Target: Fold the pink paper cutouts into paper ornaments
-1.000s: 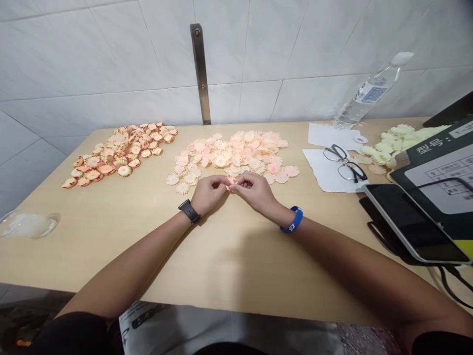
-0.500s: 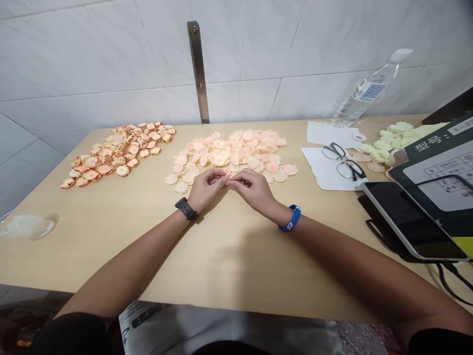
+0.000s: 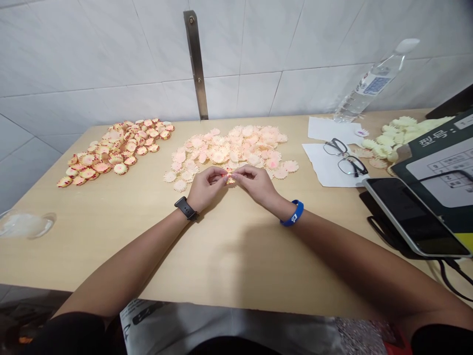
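Between my two hands is a small yellowish paper-like flower (image 3: 230, 178) with red edges, pinched at its opposite sides. My left hand (image 3: 207, 190) closes thumb and fingers on its left side. On the other side my right hand (image 3: 257, 187) grips it the same way. Fingertips cover much of the flower. Just behind the hands spreads a pile of pale pink scalloped flower pieces (image 3: 221, 150). Farther left lies a heap of yellowish flowers with red edges (image 3: 118, 148), like the one I hold.
On the right are white paper (image 3: 321, 167), eyeglasses (image 3: 345, 158), a water bottle (image 3: 369, 88), pale green flower pieces (image 3: 391, 138), a phone (image 3: 417, 217) and a dark printed box (image 3: 443, 162). A clear glass (image 3: 27, 224) stands at the left edge. A tiled wall (image 3: 121, 44) borders the table's back.
The flower between my fingers shows more, its red-edged petals now visible. My hands have stayed nearly in place, with the right fingers slightly shifted. The camera view has tilted a little.
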Available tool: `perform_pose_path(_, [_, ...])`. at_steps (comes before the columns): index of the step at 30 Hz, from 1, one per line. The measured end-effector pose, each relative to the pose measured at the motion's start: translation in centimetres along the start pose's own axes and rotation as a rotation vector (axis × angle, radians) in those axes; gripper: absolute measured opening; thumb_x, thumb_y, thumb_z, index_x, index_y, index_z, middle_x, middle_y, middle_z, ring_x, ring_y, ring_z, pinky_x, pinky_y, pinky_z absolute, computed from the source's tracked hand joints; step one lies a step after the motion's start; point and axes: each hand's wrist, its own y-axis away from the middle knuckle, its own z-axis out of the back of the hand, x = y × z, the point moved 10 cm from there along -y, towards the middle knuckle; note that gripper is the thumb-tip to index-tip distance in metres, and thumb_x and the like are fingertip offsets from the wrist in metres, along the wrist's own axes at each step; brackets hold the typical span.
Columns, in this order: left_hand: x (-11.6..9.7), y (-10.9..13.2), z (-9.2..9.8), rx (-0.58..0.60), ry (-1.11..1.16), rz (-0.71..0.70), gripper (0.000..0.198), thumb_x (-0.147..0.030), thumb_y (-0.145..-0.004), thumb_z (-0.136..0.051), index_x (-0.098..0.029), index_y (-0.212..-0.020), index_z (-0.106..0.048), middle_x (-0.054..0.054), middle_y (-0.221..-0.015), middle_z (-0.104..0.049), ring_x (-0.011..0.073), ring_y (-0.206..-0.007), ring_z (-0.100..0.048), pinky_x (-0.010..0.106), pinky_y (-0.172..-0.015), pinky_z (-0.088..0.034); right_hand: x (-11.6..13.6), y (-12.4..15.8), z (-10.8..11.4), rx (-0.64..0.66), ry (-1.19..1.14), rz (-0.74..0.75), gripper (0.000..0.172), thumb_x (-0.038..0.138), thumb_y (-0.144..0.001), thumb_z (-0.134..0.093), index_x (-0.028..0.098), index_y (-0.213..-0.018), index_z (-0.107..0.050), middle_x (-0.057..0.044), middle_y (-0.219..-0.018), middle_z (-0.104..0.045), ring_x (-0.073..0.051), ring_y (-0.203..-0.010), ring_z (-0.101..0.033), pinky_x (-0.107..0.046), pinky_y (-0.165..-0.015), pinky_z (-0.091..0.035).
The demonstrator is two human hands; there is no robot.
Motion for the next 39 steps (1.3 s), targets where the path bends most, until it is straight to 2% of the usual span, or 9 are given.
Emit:
perform_pose_path(11, [-0.3,0.0,0.0,-0.008,-0.058,-0.02,0.026,-0.036,-0.075,-0.071,-0.014,-0.086,-0.065,0.006,-0.085,-0.07,0.0156,-0.077,-0.066,0.027,-0.071,-0.054,-1.3,-0.4,0.1,-0.012,-0.089,-0.046,0.018,0.037,-0.072,-0.071,0.018,-0.074,-0.071,-0.004,-0.078,-0.068,-0.019,-0.076,-0.059,-0.032,-0.07,-0.046])
perform_pose_path(21, [-0.6,0.1,0.2,-0.028,-0.095,-0.056,0.024,-0.036,-0.077,-0.069,-0.014,-0.085,-0.064,0.007,-0.084,-0.07,0.0153,-0.076,-0.066,0.026,-0.068,-0.053,-0.5,-0.3,-0.3,0.03,-0.083,-0.019,0.02,0.038,-0.074,-0.07,0.018,-0.072,-0.071,-0.004,-0.077,-0.065,-0.017,-0.074,-0.057,-0.031,-0.066,-0.043])
perform_pose_path(27, [-0.8,0.2,0.1,-0.039,-0.114,-0.067,0.023,-0.036,-0.078,-0.068,-0.015,-0.085,-0.065,0.007,-0.085,-0.071,0.0162,-0.078,-0.067,0.026,-0.068,-0.053,-0.9,-0.4,-0.6,0.049,-0.102,-0.02,0.021,0.04,-0.073,-0.071,0.019,-0.074,-0.07,-0.003,-0.076,-0.063,-0.017,-0.072,-0.055,-0.031,-0.064,-0.042])
perform_pose_path(32, [-0.3,0.1,0.2,-0.044,-0.043,-0.03,0.021,-0.033,-0.076,-0.069,-0.015,-0.085,-0.065,0.007,-0.085,-0.07,0.0172,-0.079,-0.067,0.03,-0.073,-0.055,-0.9,-0.5,-0.6,0.063,-0.092,0.0,0.018,0.037,-0.076,-0.068,0.019,-0.075,-0.067,-0.001,-0.072,-0.059,-0.014,-0.068,-0.051,-0.029,-0.062,-0.039])
perform_pose_path(39, [1.0,-0.5,1.6,-0.11,0.075,0.078,0.019,-0.031,-0.073,-0.069,-0.015,-0.081,-0.065,0.004,-0.08,-0.068,0.017,-0.078,-0.066,0.033,-0.074,-0.057,-0.8,-0.5,-0.7,0.091,-0.134,0.002,0.016,0.036,-0.077,-0.064,0.02,-0.076,-0.062,0.001,-0.068,-0.052,-0.011,-0.06,-0.043,-0.026,-0.054,-0.033])
